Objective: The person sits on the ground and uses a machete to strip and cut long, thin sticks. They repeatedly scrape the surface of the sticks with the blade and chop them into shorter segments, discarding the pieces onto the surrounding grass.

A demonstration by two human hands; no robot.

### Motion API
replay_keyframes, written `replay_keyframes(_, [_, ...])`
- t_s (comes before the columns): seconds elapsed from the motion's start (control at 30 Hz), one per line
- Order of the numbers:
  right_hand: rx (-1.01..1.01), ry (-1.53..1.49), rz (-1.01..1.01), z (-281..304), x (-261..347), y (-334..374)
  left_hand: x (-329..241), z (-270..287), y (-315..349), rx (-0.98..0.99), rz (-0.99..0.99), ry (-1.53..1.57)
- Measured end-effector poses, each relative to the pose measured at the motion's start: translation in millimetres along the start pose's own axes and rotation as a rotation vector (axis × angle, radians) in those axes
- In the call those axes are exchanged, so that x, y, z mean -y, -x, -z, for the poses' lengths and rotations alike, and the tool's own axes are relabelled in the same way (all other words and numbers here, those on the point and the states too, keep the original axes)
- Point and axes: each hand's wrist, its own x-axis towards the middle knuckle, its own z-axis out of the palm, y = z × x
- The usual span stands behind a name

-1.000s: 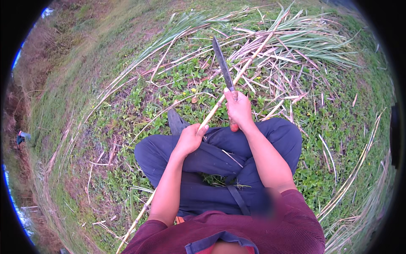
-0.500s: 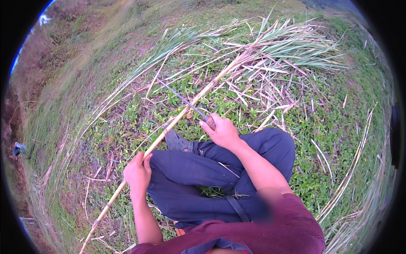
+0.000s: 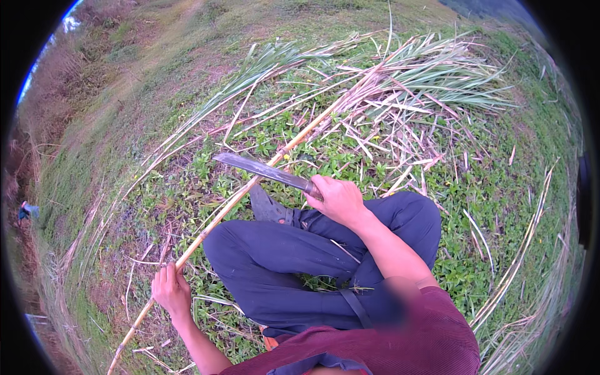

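The left hand [image 3: 170, 289] is closed around a long cane stalk [image 3: 250, 187] that slants across the grass [image 3: 156, 181] toward the leafy pile [image 3: 437, 75]. The right hand [image 3: 337, 199] grips a machete [image 3: 265, 169], its blade lying against the stalk.

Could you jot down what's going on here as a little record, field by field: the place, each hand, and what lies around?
Place: grassy ground outdoors, seen from above
Posture: person seated, legs in dark trousers
Left hand: gripping a long pale cane stalk
Right hand: holding a long-bladed knife
Knife: blade lies across the stalk
Stalk: runs from lower left up to a leafy top
Around: cut leaves and strips
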Motion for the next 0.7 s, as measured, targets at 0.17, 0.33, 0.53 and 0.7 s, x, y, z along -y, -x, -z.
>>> replay_keyframes(0.17, [-0.006, 0.125, 0.076, -4.0, -23.3, -8.9, 57.9, 23.3, 15.5, 0.081, 0.025, -0.103])
replay_keyframes(0.33, [0.048, 0.230, 0.209, -5.9, -5.2, -29.6, 90.7, 38.5, 20.5, 0.122, 0.055, -0.118])
replay_keyframes(0.53, [0.156, 0.082, 0.218, -19.3, 48.3, 8.8, 65.0, 42.7, 12.8, 0.104, 0.073, -0.102])
replay_keyframes(0.7, [0.197, 0.029, -0.059, -21.6, 29.3, 4.5, 60.1, 47.4, 25.9, 0.079, 0.062, -0.105])
